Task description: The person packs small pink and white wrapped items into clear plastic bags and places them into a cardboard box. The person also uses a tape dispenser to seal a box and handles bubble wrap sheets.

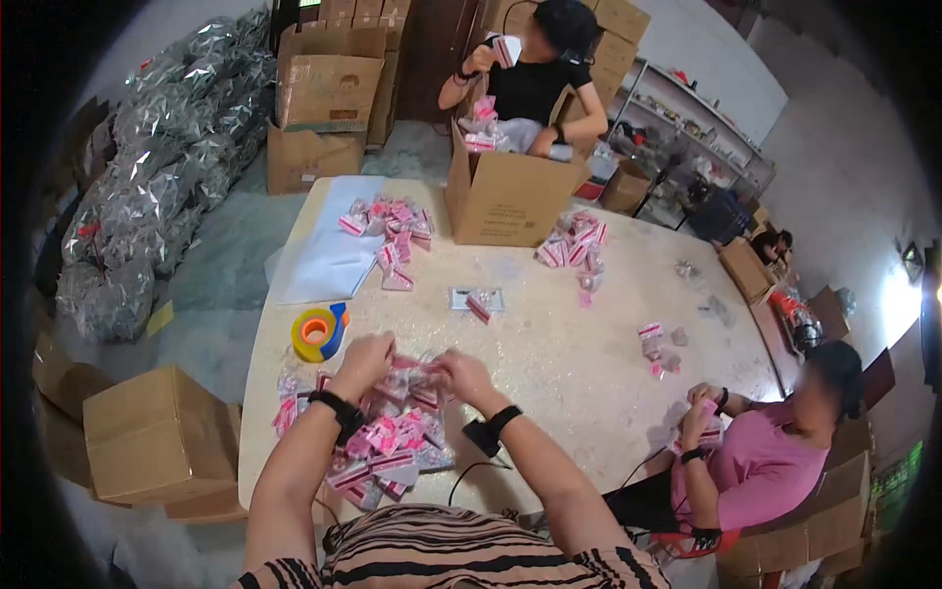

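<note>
Over a heap of small clear plastic packets with pink-and-white cards (392, 432), I have both hands raised side by side. My left hand (365, 365) is closed on one side of a clear packet with a pink strip (412, 367), its fingertips partly hidden. My right hand (467, 377) pinches the other side of that packet. What lies inside the packet is too small to make out. Beyond my left hand stands a blue-and-yellow tape dispenser (339, 319) with an orange core. Farther forward, a flat silver-grey plate, perhaps a small scale (459, 298), bears a single packet (479, 306).
White sheets (329, 250) and more packets (392, 221) lie at the table's far left. Across the table (530, 363), a person in black handles packets at an open carton (515, 201). At right, a person in pink (770, 447) works seated. Cartons (162, 432) and bagged silvery goods (167, 157) line the left.
</note>
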{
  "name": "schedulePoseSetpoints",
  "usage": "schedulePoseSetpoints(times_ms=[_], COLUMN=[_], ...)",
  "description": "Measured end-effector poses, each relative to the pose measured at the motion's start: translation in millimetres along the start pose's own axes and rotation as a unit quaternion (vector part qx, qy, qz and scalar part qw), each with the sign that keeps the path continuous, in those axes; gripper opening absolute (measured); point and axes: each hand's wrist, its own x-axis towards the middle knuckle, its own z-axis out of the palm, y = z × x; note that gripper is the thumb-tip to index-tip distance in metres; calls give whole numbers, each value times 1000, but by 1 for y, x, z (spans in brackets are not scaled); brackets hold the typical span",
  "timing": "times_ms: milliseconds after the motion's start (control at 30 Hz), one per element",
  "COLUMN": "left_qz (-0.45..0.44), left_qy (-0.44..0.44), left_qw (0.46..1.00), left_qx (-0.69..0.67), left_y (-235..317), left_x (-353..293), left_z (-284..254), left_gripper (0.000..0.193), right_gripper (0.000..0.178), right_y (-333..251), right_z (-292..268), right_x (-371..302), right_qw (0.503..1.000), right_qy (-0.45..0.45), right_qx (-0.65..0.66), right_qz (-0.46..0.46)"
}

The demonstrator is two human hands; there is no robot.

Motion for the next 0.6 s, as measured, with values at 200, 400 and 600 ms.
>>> schedulePoseSetpoints(times_ms=[200,400,600], left_qz=[63,17,-75], left_qy=[-107,-80,-110], left_qw=[992,996,990], left_qx=[-9,34,42], left_y=[-5,-8,-28], left_x=[-55,-114,-153], left_z=[-7,-35,-26], left_gripper=[34,47,56], right_gripper=[33,37,34], right_y=[14,32,70], right_z=[41,13,-9], right_x=[-23,-72,-139], right_qw=[989,995,985], right_qy=[-142,-88,-75], right_qx=[41,54,58], right_qz=[-29,1,146])
